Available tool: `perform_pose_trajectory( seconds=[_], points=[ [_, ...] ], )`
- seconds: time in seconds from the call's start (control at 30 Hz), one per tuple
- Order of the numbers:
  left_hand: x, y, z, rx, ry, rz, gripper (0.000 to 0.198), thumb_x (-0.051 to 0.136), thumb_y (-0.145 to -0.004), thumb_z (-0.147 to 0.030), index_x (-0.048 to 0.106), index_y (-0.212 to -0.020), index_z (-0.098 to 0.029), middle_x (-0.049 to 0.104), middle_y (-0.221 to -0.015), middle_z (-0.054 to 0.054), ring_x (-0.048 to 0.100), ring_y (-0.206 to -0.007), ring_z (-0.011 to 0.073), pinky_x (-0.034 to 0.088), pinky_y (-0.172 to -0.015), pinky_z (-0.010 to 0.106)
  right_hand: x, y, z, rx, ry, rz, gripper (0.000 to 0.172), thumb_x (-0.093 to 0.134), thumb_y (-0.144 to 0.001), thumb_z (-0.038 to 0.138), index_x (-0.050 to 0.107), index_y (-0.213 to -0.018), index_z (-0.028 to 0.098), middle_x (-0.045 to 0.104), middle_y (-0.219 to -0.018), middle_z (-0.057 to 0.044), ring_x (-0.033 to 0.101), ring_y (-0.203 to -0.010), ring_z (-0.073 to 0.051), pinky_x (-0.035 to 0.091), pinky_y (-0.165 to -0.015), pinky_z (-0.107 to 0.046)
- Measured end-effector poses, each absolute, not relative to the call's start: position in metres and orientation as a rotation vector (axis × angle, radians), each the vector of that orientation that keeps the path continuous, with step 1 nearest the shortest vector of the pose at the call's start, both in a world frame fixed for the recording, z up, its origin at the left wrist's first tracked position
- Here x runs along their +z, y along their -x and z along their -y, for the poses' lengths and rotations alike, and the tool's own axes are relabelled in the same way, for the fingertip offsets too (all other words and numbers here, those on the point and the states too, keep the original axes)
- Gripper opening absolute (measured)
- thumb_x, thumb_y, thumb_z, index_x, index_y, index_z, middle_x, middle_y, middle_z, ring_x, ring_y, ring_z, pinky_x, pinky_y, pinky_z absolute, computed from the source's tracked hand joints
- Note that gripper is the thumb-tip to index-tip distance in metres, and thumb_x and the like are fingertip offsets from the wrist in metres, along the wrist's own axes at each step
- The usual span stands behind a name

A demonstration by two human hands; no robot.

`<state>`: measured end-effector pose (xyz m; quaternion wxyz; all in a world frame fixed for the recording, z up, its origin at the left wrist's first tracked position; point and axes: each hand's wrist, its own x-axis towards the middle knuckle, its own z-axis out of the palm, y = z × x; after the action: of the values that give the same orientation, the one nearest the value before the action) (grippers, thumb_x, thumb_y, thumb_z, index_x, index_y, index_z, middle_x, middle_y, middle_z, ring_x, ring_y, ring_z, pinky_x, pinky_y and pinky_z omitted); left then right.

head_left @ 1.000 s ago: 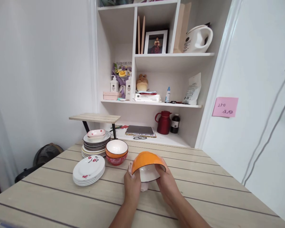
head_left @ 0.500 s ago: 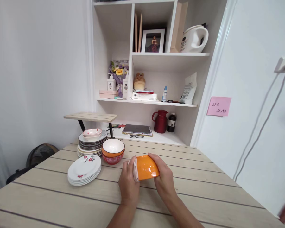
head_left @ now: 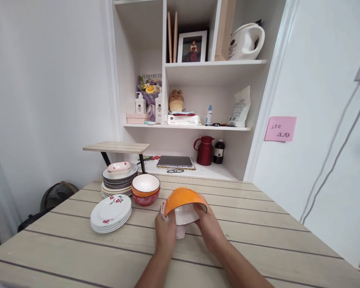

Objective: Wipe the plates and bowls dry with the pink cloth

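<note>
Between my two hands is an orange bowl, tilted so that its white inside faces me. My left hand grips its left rim, with a pale pink cloth pressed against the bowl and hanging below it. My right hand is closed round the right rim, fingers partly inside. To the left, an orange bowl with a white inside is stacked in a red patterned bowl. White flowered plates form a pile nearer me.
Behind the flowered plates, a taller plate stack carries small pink dishes. A small raised stand is at the back left. The shelf holds a red jug, dark bottle and laptop.
The bowl in my hands has turned from showing its orange outside to showing its white inside. More cloth shows beneath it. The view has shifted slightly.
</note>
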<state>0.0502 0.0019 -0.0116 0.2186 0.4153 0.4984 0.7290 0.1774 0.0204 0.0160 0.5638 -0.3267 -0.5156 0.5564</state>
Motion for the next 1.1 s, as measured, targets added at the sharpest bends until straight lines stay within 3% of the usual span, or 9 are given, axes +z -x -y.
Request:
perform_pose_trajectory(
  seconds=[0.17, 0.33, 0.47, 0.67, 0.8, 0.93, 1.1],
  points=[
    [-0.017, -0.048, 0.001, 2.084, -1.333, -1.472, 0.049, 0.058, -0.070, -0.009, 0.064, -0.117, -0.022, 0.067, -0.118, 0.007, 0.061, -0.115, 0.0260, 0.047, -0.099, 0.038, 0.012, -0.185, -0.028, 0.660, 0.873, 1.446, 0.057, 0.058, -0.080, 0.024, 0.048, -0.136, 0.026, 0.061, -0.129, -0.010, 0.064, -0.103, -0.026, 0.051, -0.090, -0.044],
    [-0.019, -0.048, 0.004, 1.862, -1.616, -1.892, 0.068, 0.046, -0.068, 0.004, 0.058, -0.128, -0.026, 0.064, -0.116, 0.006, 0.064, -0.108, 0.0242, 0.051, -0.089, 0.035, 0.014, -0.188, -0.022, 0.307, 0.800, 1.662, 0.065, 0.043, -0.070, 0.005, 0.058, -0.128, 0.030, 0.064, -0.125, -0.005, 0.060, -0.113, -0.024, 0.048, -0.096, -0.043],
    [-0.013, -0.052, 0.008, 1.796, -1.697, -1.957, 0.063, 0.044, -0.074, 0.001, 0.059, -0.128, -0.028, 0.062, -0.106, 0.006, 0.065, -0.096, 0.0227, 0.052, -0.074, 0.030, 0.011, -0.194, -0.026, 0.368, 0.856, 1.685, 0.062, 0.040, -0.066, 0.006, 0.067, -0.117, 0.029, 0.068, -0.122, -0.002, 0.060, -0.115, -0.025, 0.046, -0.098, -0.043],
    [-0.009, -0.059, 0.000, 1.995, -1.300, -1.329, 0.048, 0.061, -0.067, -0.015, 0.065, -0.115, -0.022, 0.069, -0.109, 0.007, 0.066, -0.103, 0.0237, 0.052, -0.089, 0.034, 0.018, -0.193, -0.024, 0.831, 0.761, 1.392, 0.046, 0.045, -0.072, 0.017, 0.069, -0.110, 0.024, 0.069, -0.120, -0.005, 0.062, -0.112, -0.027, 0.048, -0.097, -0.042],
    [-0.009, -0.056, -0.006, 1.993, -1.150, -1.248, 0.036, 0.067, -0.066, -0.033, 0.068, -0.099, -0.018, 0.074, -0.096, 0.008, 0.070, -0.088, 0.0252, 0.055, -0.078, 0.035, 0.021, -0.180, -0.017, 1.029, 0.700, 1.223, 0.037, 0.053, -0.075, 0.022, 0.067, -0.109, 0.024, 0.068, -0.123, -0.007, 0.062, -0.110, -0.028, 0.051, -0.091, -0.041],
    [-0.005, -0.053, -0.001, 2.002, -1.103, -1.292, 0.028, 0.066, -0.070, -0.033, 0.069, -0.092, -0.017, 0.075, -0.090, 0.009, 0.071, -0.086, 0.0261, 0.055, -0.077, 0.036, 0.017, -0.174, -0.019, 1.292, 0.680, 1.172, 0.035, 0.057, -0.079, 0.025, 0.063, -0.113, 0.024, 0.068, -0.122, -0.009, 0.065, -0.103, -0.028, 0.055, -0.080, -0.039],
    [-0.004, -0.054, 0.006, 2.050, -1.139, -1.288, 0.035, 0.062, -0.072, -0.027, 0.068, -0.105, -0.017, 0.074, -0.104, 0.009, 0.068, -0.099, 0.0256, 0.052, -0.088, 0.035, 0.011, -0.181, -0.027, 0.968, 0.851, 1.351, 0.041, 0.059, -0.081, 0.029, 0.058, -0.122, 0.024, 0.068, -0.119, -0.009, 0.065, -0.102, -0.027, 0.052, -0.087, -0.042]
  ],
)
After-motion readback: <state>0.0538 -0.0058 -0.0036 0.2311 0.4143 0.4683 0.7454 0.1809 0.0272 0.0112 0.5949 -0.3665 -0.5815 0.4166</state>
